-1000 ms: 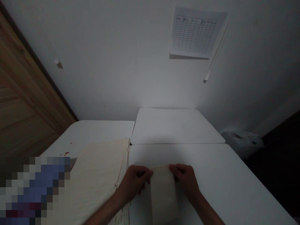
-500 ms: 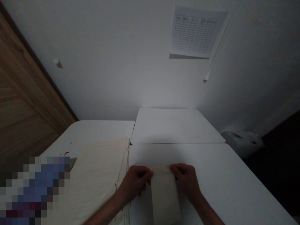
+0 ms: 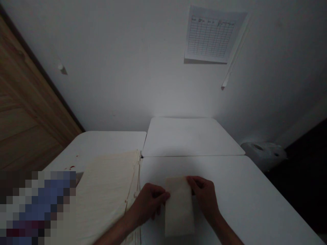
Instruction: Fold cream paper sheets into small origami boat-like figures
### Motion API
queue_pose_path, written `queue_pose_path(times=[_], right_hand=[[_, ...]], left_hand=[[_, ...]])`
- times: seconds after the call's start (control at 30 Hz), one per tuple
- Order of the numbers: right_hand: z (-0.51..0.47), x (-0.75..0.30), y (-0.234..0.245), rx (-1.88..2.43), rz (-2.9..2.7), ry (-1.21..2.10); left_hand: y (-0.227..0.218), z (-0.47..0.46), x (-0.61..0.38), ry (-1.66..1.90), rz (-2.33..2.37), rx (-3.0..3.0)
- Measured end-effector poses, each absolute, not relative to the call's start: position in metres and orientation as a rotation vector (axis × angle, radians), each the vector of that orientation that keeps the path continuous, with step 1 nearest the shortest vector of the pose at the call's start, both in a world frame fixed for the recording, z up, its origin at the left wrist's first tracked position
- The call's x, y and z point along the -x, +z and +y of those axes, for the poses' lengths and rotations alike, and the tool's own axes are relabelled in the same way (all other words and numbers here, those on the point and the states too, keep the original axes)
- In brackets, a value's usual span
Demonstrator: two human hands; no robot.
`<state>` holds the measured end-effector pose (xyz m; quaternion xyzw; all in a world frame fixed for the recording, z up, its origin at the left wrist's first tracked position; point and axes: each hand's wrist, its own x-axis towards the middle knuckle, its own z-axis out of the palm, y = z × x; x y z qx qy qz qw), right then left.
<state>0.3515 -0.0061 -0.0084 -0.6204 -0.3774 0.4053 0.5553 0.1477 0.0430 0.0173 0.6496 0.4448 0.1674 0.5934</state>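
Our left hand (image 3: pixel 153 201) pinches the near-left edge of the pale strip (image 3: pixel 179 212), our right hand (image 3: pixel 203 190) its far corner, probably to hold it flat; dimness hides whether it touches the white table (image 3: pixel 245 200) below.

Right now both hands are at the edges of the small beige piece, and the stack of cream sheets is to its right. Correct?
One fix: in the head view, the stack of cream sheets lies to the left of the small beige piece. The left hand and right hand are at its edges.
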Motion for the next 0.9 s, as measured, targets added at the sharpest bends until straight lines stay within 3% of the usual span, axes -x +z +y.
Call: queue_pose_path(times=[0.23,0.9], right_hand=[[-0.004,-0.352,-0.010,1.394,-0.914,1.176],[-0.006,-0.352,-0.009,1.418,-0.969,1.160]], left_hand=[[0.016,0.051,-0.145,0.451,1.126,-1.484],[0.012,0.053,-0.144,0.480,1.168,-1.437]])
